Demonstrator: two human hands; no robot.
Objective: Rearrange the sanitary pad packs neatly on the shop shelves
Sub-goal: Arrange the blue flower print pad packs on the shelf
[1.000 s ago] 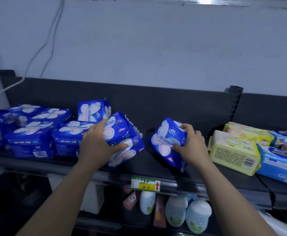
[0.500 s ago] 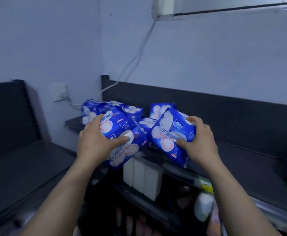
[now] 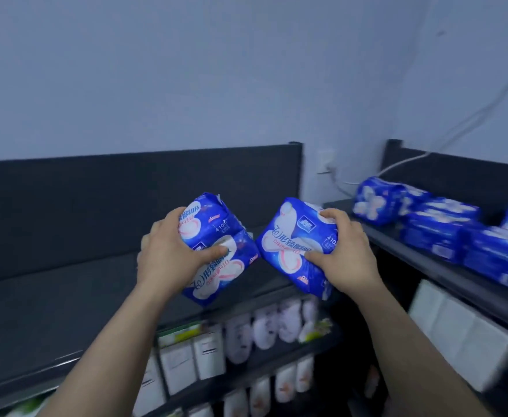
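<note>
**Item 1: twin packs** (image 3: 231, 266), qty 2, blue film wrap w/ white-pink print. They sit one above the other, tilted, in the grip of the L hand (image 3: 168, 254). The thumb lies across the front of the lower pack and the fingers curl round the far side.

**Item 2: single pack** (image 3: 292, 248), same type. Grip of the R hand (image 3: 347, 251) has it: thumb on the front face, fingers over the top edge, one corner pointing down.

**Location:** both loads are in the air, just apart from each other, above and in front of the dark shelf (image 3: 51, 296) that runs below and left of the grips.

**Handling (est.):**
- Light, soft and squashy. The film is prob. slick.
- The stacked pair is the risk, since the upper pack could slide off the lower if the squeeze eases.
- Best hold is across the short sides at mid-pack, thumb in front and fingers behind. Avoid the crimped seam ends, which would likely crumple or tear.
- Not fragile, so a firm squeeze should be OK.

**Hidden or unclear:**
- L fingertips and the backs of all 3 packs are out of sight.
- The bottom corner of the single pack is blurred.
- Print is mostly unreadable; only "410" is legible.
- Right of the R grip, more shelved blue packs (image 3: 445, 233) lie on a second shelf. The row is cut by the frame edge, so the count can't be told.
- Below the grips there is white stock (image 3: 271, 326), pouches or bottles, too blurred to say which.
</note>
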